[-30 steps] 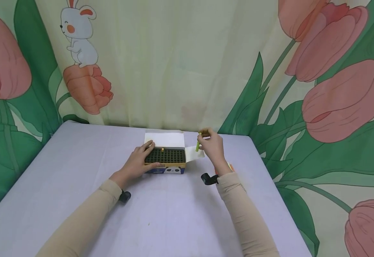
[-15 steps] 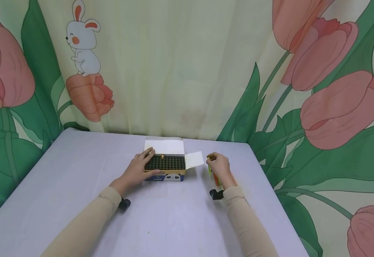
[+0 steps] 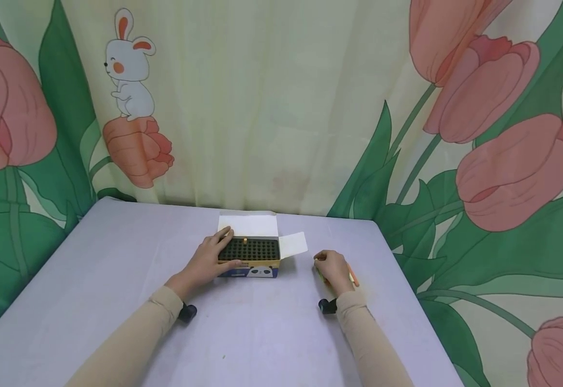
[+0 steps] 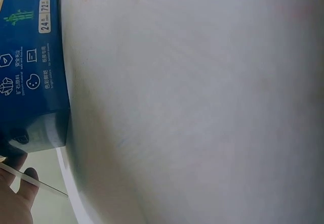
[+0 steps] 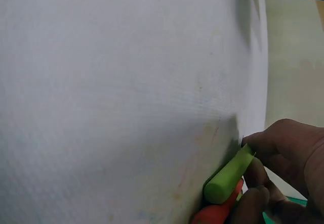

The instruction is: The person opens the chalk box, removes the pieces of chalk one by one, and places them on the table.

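An uncapped chalk box (image 3: pixel 249 270), blue and yellow with a panda print, stands at the middle of the table's far half. Its black holed insert (image 3: pixel 257 250) has one yellow-orange chalk stick (image 3: pixel 244 241) poking up. My left hand (image 3: pixel 206 258) rests on the box's left end, fingers spread near the back corner and thumb along the front edge. To the right of the box, my right hand (image 3: pixel 333 269) is down at the table, pinching the far end of a green chalk stick (image 5: pixel 228 179). A red-orange chalk stick (image 5: pixel 217 214) lies against the green one, partly hidden by the fingers.
The box's white lid (image 3: pixel 247 224) stands raised at the back, and a white side flap (image 3: pixel 293 245) sticks out right. An orange chalk stick (image 3: pixel 353 275) lies beside my right hand. A printed curtain (image 3: pixel 271 107) hangs behind the white-covered table (image 3: pixel 257 333).
My right hand has moved from beside the flap down and right to the table, carrying the green chalk stick. My left hand stays on the box. The head view has tilted upward.
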The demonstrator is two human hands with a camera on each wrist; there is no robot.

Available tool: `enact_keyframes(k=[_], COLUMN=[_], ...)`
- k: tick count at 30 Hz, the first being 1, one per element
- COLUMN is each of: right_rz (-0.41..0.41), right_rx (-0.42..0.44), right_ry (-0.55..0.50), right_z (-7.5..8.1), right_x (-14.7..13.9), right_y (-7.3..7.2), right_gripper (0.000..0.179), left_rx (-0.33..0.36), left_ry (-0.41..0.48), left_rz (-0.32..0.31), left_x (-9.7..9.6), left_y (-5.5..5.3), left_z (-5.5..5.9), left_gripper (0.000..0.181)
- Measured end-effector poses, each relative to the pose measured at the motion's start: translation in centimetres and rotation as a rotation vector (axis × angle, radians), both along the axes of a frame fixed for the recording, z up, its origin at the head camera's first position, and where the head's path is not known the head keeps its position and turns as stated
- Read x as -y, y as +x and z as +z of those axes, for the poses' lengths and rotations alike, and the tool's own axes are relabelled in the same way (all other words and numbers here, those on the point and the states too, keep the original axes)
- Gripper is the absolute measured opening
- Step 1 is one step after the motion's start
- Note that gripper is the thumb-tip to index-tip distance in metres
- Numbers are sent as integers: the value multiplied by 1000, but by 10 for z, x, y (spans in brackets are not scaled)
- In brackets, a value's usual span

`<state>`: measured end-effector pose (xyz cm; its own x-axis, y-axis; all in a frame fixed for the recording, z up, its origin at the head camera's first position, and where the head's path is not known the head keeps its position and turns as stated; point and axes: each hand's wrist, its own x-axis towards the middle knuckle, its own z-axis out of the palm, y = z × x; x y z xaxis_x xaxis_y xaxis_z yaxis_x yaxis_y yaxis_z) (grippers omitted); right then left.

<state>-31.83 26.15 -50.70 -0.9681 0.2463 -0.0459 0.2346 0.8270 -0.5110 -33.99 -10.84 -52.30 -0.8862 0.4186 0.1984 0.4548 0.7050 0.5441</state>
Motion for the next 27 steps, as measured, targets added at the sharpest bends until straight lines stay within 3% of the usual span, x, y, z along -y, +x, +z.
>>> enact_keyframes(k=[10,19,27], right_rz=[-8,-4,-14], right_rx=[12,4,6], right_ry=[-37,-62,-61], right_z=[-2,-7,3], right_x=[-2,-5,-3], right_y=[0,2,-2], right_gripper=[22,24,25], left_rx=[-7,-1,5], left_ry=[12,8,2], left_rz=[6,1,6], left_x=[0,-1,1], left_y=[0,1,0], left_z=[0,-8,-1], left_gripper=[101,102,103])
